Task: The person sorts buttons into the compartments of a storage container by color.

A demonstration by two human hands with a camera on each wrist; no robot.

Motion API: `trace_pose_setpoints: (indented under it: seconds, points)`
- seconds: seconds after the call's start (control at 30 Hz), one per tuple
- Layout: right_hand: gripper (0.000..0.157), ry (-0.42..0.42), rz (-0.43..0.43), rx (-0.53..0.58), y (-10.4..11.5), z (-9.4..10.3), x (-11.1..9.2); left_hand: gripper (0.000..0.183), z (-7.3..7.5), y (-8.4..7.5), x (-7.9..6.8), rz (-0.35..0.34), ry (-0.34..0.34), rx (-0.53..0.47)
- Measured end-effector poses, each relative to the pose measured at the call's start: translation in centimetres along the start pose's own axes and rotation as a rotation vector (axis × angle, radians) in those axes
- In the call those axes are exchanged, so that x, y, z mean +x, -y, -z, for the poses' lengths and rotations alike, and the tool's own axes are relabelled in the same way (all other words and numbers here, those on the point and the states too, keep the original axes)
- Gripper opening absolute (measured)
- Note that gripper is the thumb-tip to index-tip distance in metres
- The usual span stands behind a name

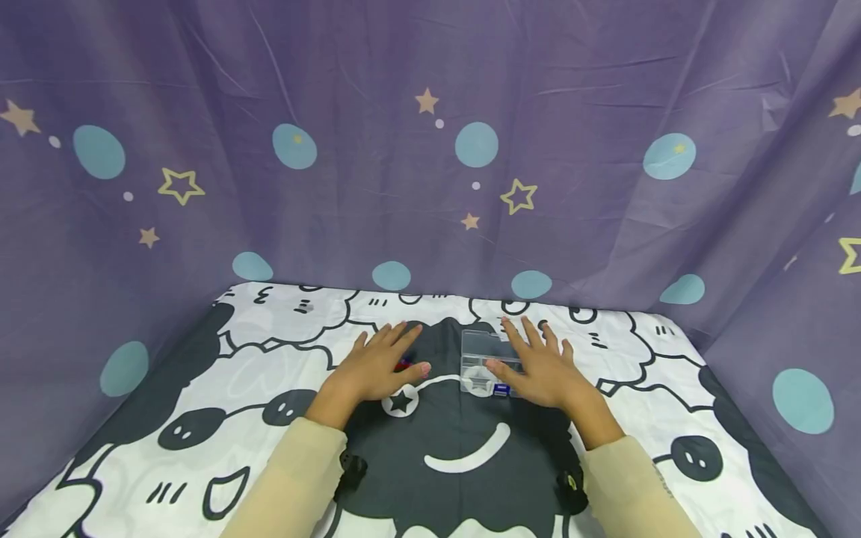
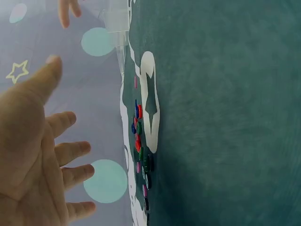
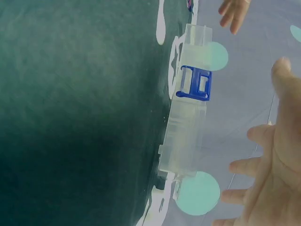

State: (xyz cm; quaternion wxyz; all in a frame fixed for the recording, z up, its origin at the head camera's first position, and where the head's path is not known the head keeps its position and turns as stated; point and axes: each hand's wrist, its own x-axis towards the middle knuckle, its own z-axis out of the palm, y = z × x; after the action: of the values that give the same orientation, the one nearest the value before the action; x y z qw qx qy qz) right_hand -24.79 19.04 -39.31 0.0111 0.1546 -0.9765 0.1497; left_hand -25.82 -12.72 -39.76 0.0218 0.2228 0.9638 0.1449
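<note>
My left hand (image 1: 378, 368) hovers palm down with its fingers spread, holding nothing. Below it lie several small round pieces (image 2: 138, 145) in red, blue, green, pink and black, looking like buttons or counters; the hand hides most of them in the head view. A clear plastic compartment box (image 1: 479, 346) with a blue latch (image 3: 195, 84) lies flat on the cloth. My right hand (image 1: 548, 376), fingers spread and holding nothing, overlaps the box's right side in the head view. In the right wrist view the box (image 3: 183, 136) stands apart from the fingers.
A cloth (image 1: 464, 493) printed with black and white cartoon shapes covers the surface. Behind it and at both sides hangs a purple curtain (image 1: 377, 209) with stars and blue dots.
</note>
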Motion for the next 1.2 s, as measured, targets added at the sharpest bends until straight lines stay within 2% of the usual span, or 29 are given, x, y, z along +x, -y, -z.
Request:
trace_pose_setpoints:
  seconds: [0.23,0.4,0.53,0.67,0.8,0.9,1.0,1.2]
  points:
    - [0.083,-0.062,0.061,0.026,-1.3,0.5,0.5,0.070,0.1,1.2,0.2,-0.019,-0.023,-0.027]
    - [0.071,-0.063,0.077,0.131,-2.7,0.7,1.0,0.064,-0.1,2.9,0.4,-0.007,-0.050,-0.038]
    - [0.062,-0.054,0.035,0.188,-4.1,0.8,1.2,0.057,0.3,3.9,0.3,0.018,-0.045,-0.030]
    - [0.050,-0.010,-0.013,0.255,-5.4,1.1,1.1,0.051,0.7,4.7,0.1,0.036,-0.034,-0.038]
    - [0.039,0.076,-0.087,0.403,-6.5,1.1,0.8,0.046,0.9,5.6,-0.2,0.052,-0.045,-0.054]
    - [0.033,0.140,-0.154,0.557,-7.1,0.8,0.6,0.040,0.9,6.3,-0.3,0.056,-0.063,-0.055]
    - [0.029,0.171,-0.205,0.683,-7.5,0.5,0.4,0.037,0.9,6.8,-0.4,0.043,-0.074,-0.067]
    - [0.027,0.185,-0.228,0.802,-8.1,-0.2,0.1,0.033,0.9,7.6,-0.4,0.026,-0.075,-0.146]
